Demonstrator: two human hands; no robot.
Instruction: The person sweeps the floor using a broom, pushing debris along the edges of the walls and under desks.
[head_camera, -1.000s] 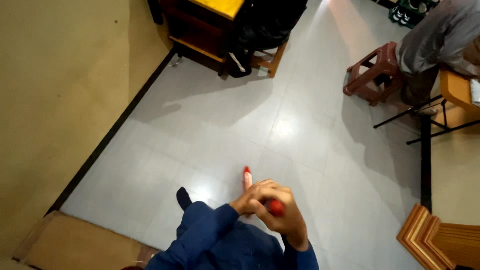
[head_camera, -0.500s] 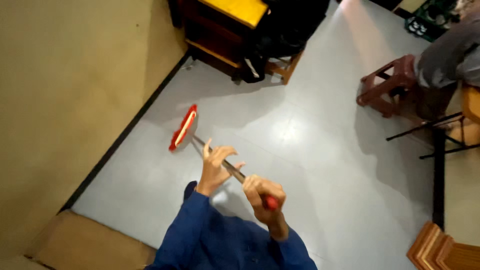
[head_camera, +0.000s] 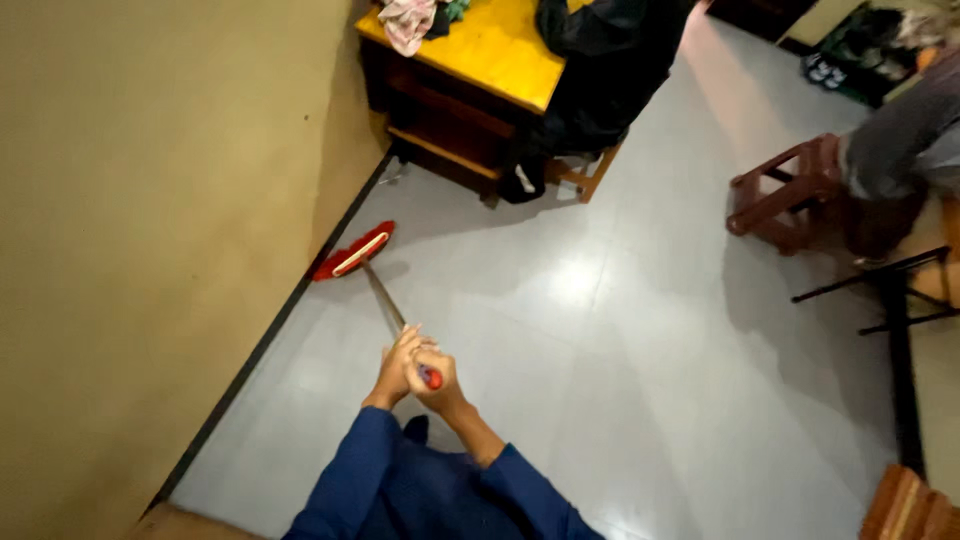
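You grip a long-handled broom with a red flat head (head_camera: 353, 253), both hands at the top of its handle.

Its head rests on the pale tiled floor (head_camera: 620, 330) beside the black skirting of the tan wall (head_camera: 150, 250) (the thin metal shaft slants back to you). Your left hand (head_camera: 393, 366) wraps the shaft; your right hand (head_camera: 437, 383) closes over the red end grip just behind it. A yellow-topped dark wooden table (head_camera: 490, 60) stands beyond, a dark red stool (head_camera: 785, 185) well apart.
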